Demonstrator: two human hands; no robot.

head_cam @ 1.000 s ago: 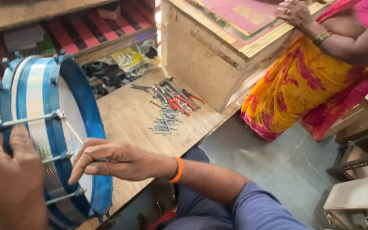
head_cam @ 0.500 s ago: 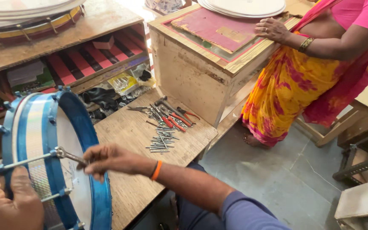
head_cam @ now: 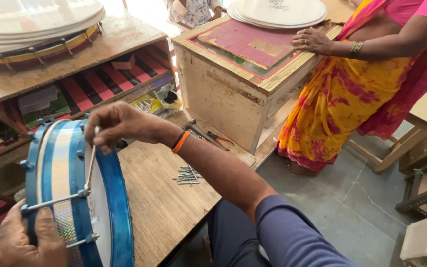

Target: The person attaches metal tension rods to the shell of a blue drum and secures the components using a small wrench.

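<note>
The blue drum (head_cam: 75,198) stands on its edge on the wooden table (head_cam: 164,207), at the left side. The left hand (head_cam: 25,242) is closed on the lower rim of the drum and steadies it. The right hand (head_cam: 119,126) is above the drum, and its fingers pinch the top of a thin metal rod (head_cam: 91,160) that goes down to the drum's side. A small heap of screws (head_cam: 189,174) lies on the table near the right forearm. Another person in a yellow and pink dress (head_cam: 366,84) stands beside a wooden box (head_cam: 228,94).
</note>
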